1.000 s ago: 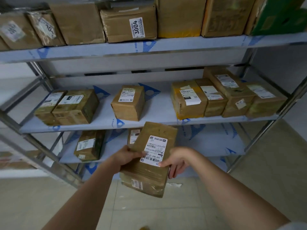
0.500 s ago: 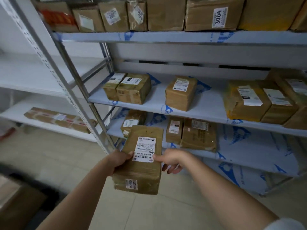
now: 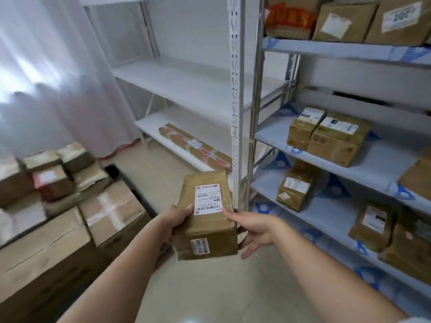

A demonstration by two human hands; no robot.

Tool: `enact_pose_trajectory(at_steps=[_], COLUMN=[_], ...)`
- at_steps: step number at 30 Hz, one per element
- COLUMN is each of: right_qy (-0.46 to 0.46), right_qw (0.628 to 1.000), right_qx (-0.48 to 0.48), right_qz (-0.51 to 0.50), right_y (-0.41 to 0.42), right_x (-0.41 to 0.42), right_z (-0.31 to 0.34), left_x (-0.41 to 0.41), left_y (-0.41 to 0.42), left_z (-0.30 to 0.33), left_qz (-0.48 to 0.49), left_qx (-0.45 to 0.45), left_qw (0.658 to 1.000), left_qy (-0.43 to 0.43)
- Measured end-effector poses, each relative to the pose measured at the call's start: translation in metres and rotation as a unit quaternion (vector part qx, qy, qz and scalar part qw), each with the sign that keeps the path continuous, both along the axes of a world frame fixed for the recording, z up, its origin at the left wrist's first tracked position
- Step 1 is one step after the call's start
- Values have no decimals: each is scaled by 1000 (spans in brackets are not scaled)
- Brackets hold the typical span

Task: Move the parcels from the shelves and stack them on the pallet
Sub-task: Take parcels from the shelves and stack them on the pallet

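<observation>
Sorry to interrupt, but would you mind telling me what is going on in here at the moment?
A person is carrying one brown taped parcel in both hands, the left hand gripping its left edge and the right hand supporting its right side. More parcels sit on the blue-lined shelves to the right, and a stack of boxes stands on the floor to the left.

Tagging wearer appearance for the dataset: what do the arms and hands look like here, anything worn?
Left hand and right hand are bare: no gloves, rings or watch visible. Both forearms are uncovered. A bit of pale sleeve shows at the right arm's edge; fingers unmarked.
</observation>
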State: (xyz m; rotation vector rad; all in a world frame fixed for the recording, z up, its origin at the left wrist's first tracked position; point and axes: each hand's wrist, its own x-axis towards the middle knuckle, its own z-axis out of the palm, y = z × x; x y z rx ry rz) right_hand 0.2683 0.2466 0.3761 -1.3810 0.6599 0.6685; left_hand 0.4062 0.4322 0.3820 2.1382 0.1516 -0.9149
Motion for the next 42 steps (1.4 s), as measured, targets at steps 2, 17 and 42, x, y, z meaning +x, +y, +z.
enact_pose_trajectory(at_steps=[2,17,42], right_qy=[-6,-31,10], right_qw=[999,998,979], right_qx=[-4,-4,-14], right_qz=[32,51,202], right_y=[19,40,212], right_x=[36,298,744], right_z=[2,-35,-50], left_x=[26,215,569], left_y=[27,72,239], left_z=[2,-29,-46], left_qz=[42,222,441], left_qx=[-15,-106,-167], left_qw=[999,966,881], left_qy=[20,83,48])
